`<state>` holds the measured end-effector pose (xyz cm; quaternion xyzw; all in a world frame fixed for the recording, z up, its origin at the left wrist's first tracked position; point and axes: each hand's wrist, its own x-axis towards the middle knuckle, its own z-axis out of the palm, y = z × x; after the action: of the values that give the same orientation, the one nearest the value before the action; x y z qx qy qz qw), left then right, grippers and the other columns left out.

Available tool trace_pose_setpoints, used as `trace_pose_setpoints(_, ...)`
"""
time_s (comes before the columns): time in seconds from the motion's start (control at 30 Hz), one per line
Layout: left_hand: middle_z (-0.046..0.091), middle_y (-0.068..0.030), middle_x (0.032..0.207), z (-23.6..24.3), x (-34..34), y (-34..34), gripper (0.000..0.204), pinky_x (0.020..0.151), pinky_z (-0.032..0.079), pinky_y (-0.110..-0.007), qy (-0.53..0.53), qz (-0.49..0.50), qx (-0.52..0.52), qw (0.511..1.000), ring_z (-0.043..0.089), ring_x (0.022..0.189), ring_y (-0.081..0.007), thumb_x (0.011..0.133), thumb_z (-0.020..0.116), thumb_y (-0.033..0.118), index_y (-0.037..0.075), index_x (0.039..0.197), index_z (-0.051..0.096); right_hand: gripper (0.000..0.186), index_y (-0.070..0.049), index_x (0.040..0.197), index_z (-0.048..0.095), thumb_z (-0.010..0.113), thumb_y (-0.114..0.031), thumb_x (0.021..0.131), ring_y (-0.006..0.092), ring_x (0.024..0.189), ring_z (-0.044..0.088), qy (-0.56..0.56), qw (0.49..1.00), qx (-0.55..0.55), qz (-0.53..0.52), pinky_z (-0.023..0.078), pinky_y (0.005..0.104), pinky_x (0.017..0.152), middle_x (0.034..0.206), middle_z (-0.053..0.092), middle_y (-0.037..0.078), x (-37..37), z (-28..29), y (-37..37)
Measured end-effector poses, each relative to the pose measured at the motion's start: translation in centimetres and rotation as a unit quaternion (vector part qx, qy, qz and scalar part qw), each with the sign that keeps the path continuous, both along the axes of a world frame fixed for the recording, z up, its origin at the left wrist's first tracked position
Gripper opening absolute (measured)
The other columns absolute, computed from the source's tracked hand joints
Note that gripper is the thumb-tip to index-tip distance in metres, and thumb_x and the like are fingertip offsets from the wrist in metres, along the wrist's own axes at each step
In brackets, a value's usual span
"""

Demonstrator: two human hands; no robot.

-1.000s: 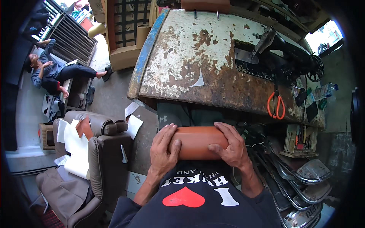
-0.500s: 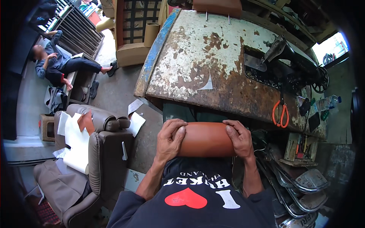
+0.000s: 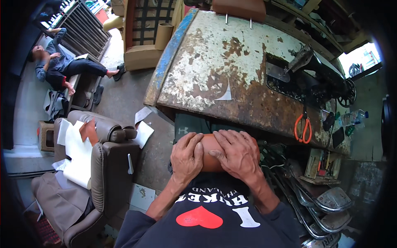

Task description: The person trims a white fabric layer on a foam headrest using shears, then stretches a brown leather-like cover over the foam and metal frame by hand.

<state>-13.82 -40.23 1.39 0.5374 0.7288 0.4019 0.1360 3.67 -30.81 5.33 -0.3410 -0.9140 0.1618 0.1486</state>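
Observation:
A brown padded headrest (image 3: 211, 147) with a smooth, leather-like cover lies across my lap, against my dark shirt. My left hand (image 3: 187, 159) is closed over its left end, thumb on top and fingers bent over the far edge. My right hand (image 3: 237, 155) presses over its right half, fingers curved across the top and thumb pointing toward the middle. The underside of the headrest is hidden. A similar brown headrest (image 3: 240, 9) with two metal posts lies at the far edge of the worn table (image 3: 198, 62).
A black sewing machine (image 3: 308, 62) is set into the table, with orange-handled scissors (image 3: 303, 128) at its front edge. A brown armchair (image 3: 118, 173) bearing white sheets stands left. Stacked metal chair frames (image 3: 326, 206) are at right. Another person (image 3: 62, 62) reclines far left.
My right hand has slid inward from the right end onto the top of the headrest. My left hand stays at its end. The view has shifted slightly.

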Motion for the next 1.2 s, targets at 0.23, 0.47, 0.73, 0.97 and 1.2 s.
trace_pose_setpoints(0.23,0.068,-0.0192,0.123,-1.3,-1.8,-1.7,0.033,0.106,0.048,-0.041,-0.092,-0.017,0.021,0.995,0.064,0.119,-0.0361,0.101,0.057,0.021,0.0,0.124,0.07,0.065,-0.002,0.14,0.06,0.051,-0.056,0.105,0.0344,0.126,0.061,-0.002,0.934,-0.311,-0.177,0.046,0.0458,0.109,0.137,0.065,0.014,6.4,-2.4,2.8)
trace_pose_setpoints(0.47,0.065,-0.0138,0.115,-0.8,-4.2,-2.4,0.028,0.104,0.045,-0.036,-0.258,-0.008,-0.046,0.965,0.062,0.114,-0.027,0.101,0.061,0.019,-0.002,0.118,0.07,0.071,0.004,0.148,0.052,0.033,-0.054,0.113,0.023,0.138,0.052,0.44,0.701,-0.543,-0.141,0.036,0.0385,0.12,0.147,0.057,0.015,6.8,-4.7,0.1)
trace_pose_setpoints(0.73,0.07,-0.0192,0.121,2.0,-3.9,0.0,0.033,0.099,0.051,-0.038,-0.188,-0.069,-0.113,0.973,0.068,0.113,-0.033,0.102,0.062,0.026,-0.002,0.12,0.069,0.071,0.004,0.145,0.053,0.059,-0.053,0.103,0.0354,0.138,0.053,0.338,0.875,-0.33,-0.105,0.039,0.0419,0.117,0.144,0.057,0.022,6.5,-3.1,-1.1)
trace_pose_setpoints(0.97,0.066,-0.0187,0.137,-0.7,-3.2,-2.1,0.045,0.112,0.044,-0.038,-0.332,0.016,-0.045,0.942,0.06,0.129,-0.0264,0.109,0.052,0.028,-0.004,0.141,0.059,0.066,0.002,0.141,0.057,0.071,-0.044,0.095,0.038,0.131,0.057,0.279,0.9,-0.279,-0.185,0.043,0.0438,0.112,0.138,0.058,0.023,6.6,-3.2,-1.7)
trace_pose_setpoints(1.2,0.062,-0.0188,0.142,0.9,-2.3,-2.4,0.051,0.117,0.037,-0.04,-0.326,0.01,0.01,0.945,0.055,0.135,-0.0268,0.106,0.051,0.033,-0.005,0.138,0.06,0.073,0.001,0.137,0.059,0.076,-0.051,0.089,0.0377,0.13,0.053,0.342,0.9,-0.215,-0.166,0.041,0.0473,0.112,0.136,0.056,0.022,7.2,-1.4,-4.8)
